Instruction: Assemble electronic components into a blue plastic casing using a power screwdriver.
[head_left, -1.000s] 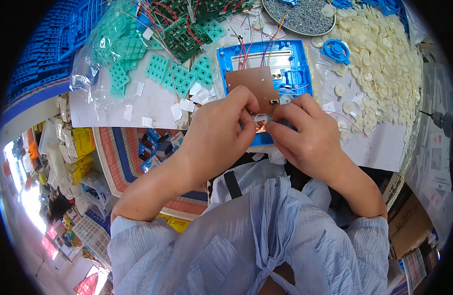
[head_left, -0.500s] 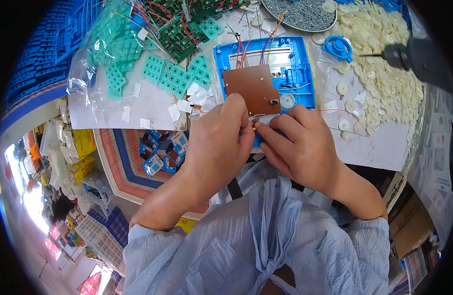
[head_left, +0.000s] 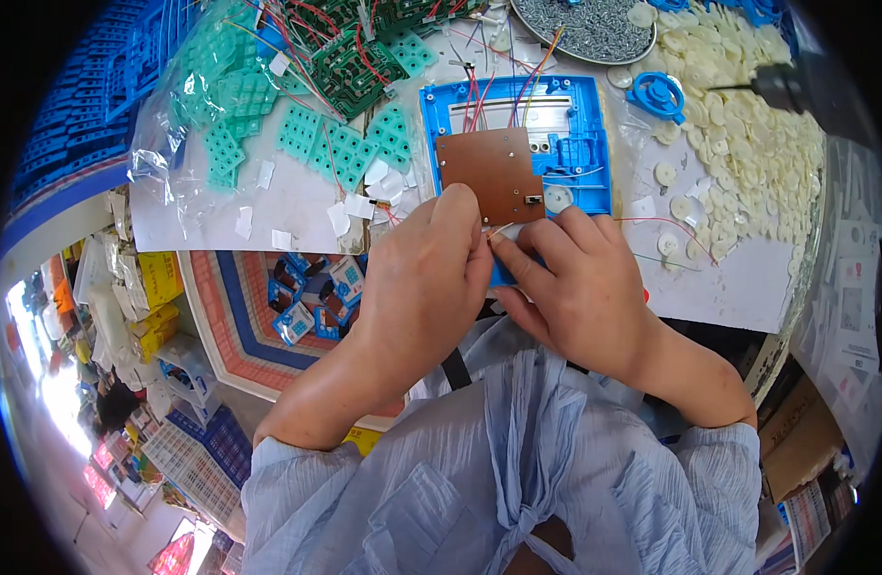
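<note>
A blue plastic casing (head_left: 602,125) lies in front of me with its inside facing up. A brown circuit board (head_left: 484,168), with a small slide switch (head_left: 533,199) near its corner, covers part of it. At the board's near edge my left hand (head_left: 423,264) is closed in a pinch; what its fingertips hold is mostly hidden. My right hand (head_left: 594,287) meets it there, index finger and thumb bent toward a thin pale wire (head_left: 501,230) with a tiny copper-coloured end. Red, purple and yellow wires (head_left: 527,91) rise from behind the board.
Green keypad sheets (head_left: 335,153), green circuit boards (head_left: 355,72) and a bowl of screws (head_left: 584,29) lie across the table. Pale plastic discs (head_left: 738,105) are heaped at right, below a dark power screwdriver (head_left: 781,88). Down left, a striped basket (head_left: 235,331) holds small blue devices.
The casing has turned and shifted slightly. The pale wire shows more plainly between my fingertips. Both hands stay nearly in place, the right one moving a little left.
</note>
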`<state>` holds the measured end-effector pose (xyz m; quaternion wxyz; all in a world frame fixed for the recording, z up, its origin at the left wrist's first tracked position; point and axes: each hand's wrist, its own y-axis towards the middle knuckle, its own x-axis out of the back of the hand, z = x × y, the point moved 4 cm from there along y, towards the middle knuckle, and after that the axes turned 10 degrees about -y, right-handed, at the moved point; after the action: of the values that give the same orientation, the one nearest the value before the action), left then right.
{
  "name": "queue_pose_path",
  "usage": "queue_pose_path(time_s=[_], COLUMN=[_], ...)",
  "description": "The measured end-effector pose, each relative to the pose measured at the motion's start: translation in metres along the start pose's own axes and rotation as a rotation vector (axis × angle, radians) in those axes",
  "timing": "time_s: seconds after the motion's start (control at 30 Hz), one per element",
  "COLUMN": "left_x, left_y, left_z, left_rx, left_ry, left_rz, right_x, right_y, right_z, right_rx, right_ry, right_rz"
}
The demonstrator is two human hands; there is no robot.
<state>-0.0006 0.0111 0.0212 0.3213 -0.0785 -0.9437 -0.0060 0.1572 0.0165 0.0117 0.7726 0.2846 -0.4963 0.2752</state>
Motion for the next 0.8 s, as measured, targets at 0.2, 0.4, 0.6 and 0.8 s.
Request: queue_pose_path(time_s=[0.2, 0.4, 0.6, 0.8], left_x=[0.003, 0.016, 0.068, 0.055], left_y=[0.000, -0.006, -0.022, -0.022], left_z=[0.000, 0.020, 0.050, 0.039], left_rx=[-0.020, 0.263, 0.225, -0.211], left_ry=[-0.011, -0.348, -0.162, 0.295], left_rz=[-0.044, -0.006, -0.356, -0.035], right_x=[-0.003, -0.003, 0.002, 0.016], right_y=[-0.005, -0.005, -0.004, -0.001], right_z=[0.007, 0.018, 0.016, 0.019], right_rx=[-0.009, 0.023, 0.026, 0.107], right_ry=[-0.067, -0.150, -0.122, -0.059], right_rz=[0.048, 0.160, 0.205, 0.147])
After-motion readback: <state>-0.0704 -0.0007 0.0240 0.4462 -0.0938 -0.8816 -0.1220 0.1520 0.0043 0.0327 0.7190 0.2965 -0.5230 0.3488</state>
